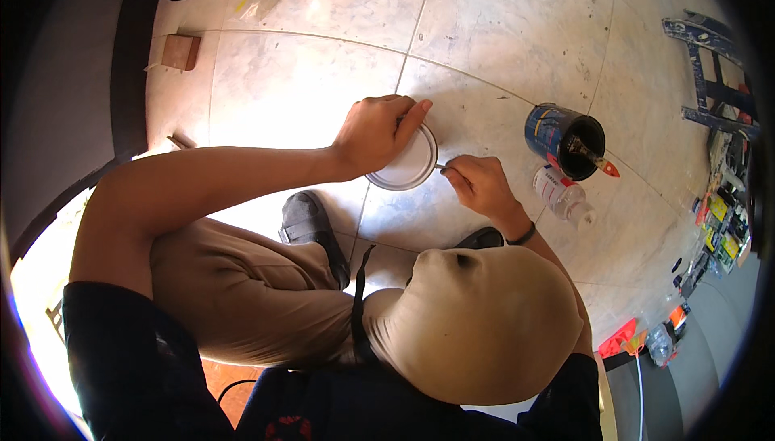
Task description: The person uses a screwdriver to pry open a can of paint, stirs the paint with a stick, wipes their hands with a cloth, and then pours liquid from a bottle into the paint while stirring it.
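The raised knee in smooth beige trousers [492,324] sat nearest the camera, filling much of the lower middle. Beneath and beyond it spread the floor of pale, marbled square tiles [323,77], marked with small dark specks. At the far right edge stood a blue, paint-smeared frame [701,77]. A dark blue cylindrical can with a blackened inside [542,136] stood on the floor to the right.

The round container with a whitish top and a bright rim [410,163] was on the floor near the middle, between the two hands. The left grip [378,130] was partly closed on it, fingers curled over the far left edge and thumb stretched along the rim. The right grip [483,184] was closed, pinching the thin grey tool [441,167] by its end.

Just beside the blue can was a clear plastic bottle with a white and red label [559,191]. A paintbrush with an orange-red handle tip [607,168] leaned out over the can's mouth. A small brown rectangular block [180,52] lay well apart, at upper left. The tool's tip met the container's rim or ended just beside it; which, one could not tell.
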Demonstrator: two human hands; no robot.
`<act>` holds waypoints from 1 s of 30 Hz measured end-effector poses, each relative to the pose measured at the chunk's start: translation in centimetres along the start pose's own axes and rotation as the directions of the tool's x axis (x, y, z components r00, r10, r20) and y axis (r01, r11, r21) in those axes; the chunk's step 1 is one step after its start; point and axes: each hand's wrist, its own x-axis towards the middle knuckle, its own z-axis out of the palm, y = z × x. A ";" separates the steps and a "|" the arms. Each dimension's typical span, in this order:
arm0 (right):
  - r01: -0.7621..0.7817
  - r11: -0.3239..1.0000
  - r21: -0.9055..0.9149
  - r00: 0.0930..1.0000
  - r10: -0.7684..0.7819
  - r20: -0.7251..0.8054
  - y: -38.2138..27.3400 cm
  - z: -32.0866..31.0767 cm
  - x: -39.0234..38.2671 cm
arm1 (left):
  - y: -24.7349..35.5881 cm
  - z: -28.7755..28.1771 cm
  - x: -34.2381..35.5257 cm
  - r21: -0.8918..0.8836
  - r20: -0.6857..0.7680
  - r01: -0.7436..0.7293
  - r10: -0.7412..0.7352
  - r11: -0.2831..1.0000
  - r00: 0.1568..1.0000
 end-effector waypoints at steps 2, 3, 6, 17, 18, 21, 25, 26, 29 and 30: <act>0.053 0.999 -0.004 0.997 -0.053 -0.055 0.5 0.8 -0.1 | 0.1 -0.2 -0.1 0.024 0.024 0.017 -0.018 1.000 1.000; 0.076 0.997 -0.019 0.994 -0.077 -0.079 0.6 1.0 -0.1 | 0.2 -0.3 -0.1 0.032 0.017 0.009 -0.009 0.999 1.000; 0.105 0.993 -0.047 0.984 -0.110 -0.137 0.6 1.6 0.0 | 0.2 -0.2 0.0 0.052 0.036 0.051 -0.053 0.997 0.998; -0.195 0.947 -0.257 0.960 0.131 -0.246 -5.6 1.5 -2.3 | 0.4 -1.6 2.7 0.195 0.213 -0.199 0.157 0.960 0.965; -0.200 0.944 -0.261 0.957 0.131 -0.259 -6.0 1.0 -2.4 | 0.7 -1.4 2.6 0.209 0.137 -0.181 0.154 0.961 0.979; -0.227 0.934 -0.277 0.962 0.172 -0.211 -6.9 -0.3 -2.1 | 1.2 -0.7 1.5 0.199 0.002 -0.017 0.017 0.980 1.000; -0.253 0.893 -0.373 0.967 0.222 -0.125 -8.9 -3.1 -0.3 | -1.2 0.2 0.1 0.070 -0.214 0.284 -0.264 0.956 0.940; -0.269 0.891 -0.367 0.963 0.235 -0.134 -8.7 -3.4 -0.2 | -0.9 0.3 0.1 -0.019 -0.172 0.316 -0.315 0.949 0.934; -0.241 0.900 -0.362 0.971 0.224 -0.090 -8.1 -3.7 -0.1 | -0.3 0.2 0.7 -0.081 -0.058 0.372 -0.377 0.925 0.925; -0.233 0.889 -0.394 0.972 0.230 -0.058 -8.3 -3.6 0.3 | -0.5 0.3 0.6 -0.079 -0.081 0.340 -0.346 0.937 0.935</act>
